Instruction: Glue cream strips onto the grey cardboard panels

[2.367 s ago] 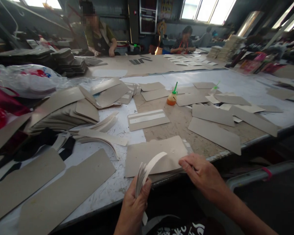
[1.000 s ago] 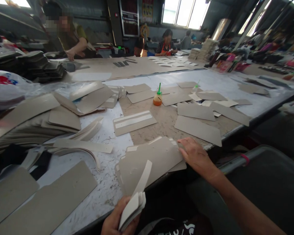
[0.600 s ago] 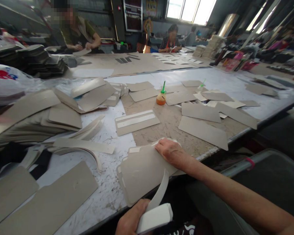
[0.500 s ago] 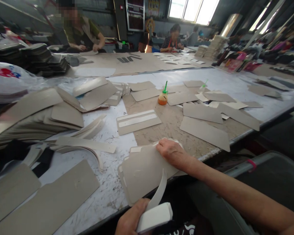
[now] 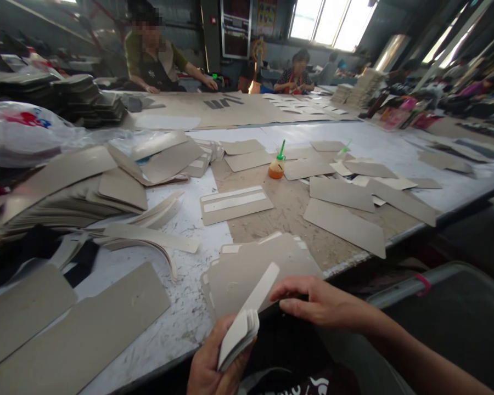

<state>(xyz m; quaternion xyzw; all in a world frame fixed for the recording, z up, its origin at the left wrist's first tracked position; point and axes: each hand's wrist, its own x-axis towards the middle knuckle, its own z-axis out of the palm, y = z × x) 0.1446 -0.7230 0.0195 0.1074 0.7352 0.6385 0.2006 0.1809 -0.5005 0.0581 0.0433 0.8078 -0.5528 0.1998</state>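
My left hand (image 5: 216, 359) grips a stack of white strips (image 5: 239, 332) at the front edge of the table. One longer strip (image 5: 261, 288) sticks out from that stack, up and to the right. Close to the end of this strip is my right hand (image 5: 308, 299), its thumb and fingers apart with nothing between them. Beyond both hands lies a pile of beige-grey panels (image 5: 271, 255) with pale strips showing along its edges. Farther back, a single panel with white strips (image 5: 236, 204) rests flat on the table.
A glue bottle (image 5: 277, 167) with a green nozzle stands mid-table. Loose panels (image 5: 346, 219) lie to its right. A fanned stack of panels (image 5: 66, 192), curved strips (image 5: 156, 238) and a long panel (image 5: 119, 329) occupy the left. Across the table a co-worker (image 5: 156, 60) stands.
My right hand has come off the panel pile and moved toward me, its fingers parting. The strips in my left hand have tilted upright, and the loose strip now points straighter.
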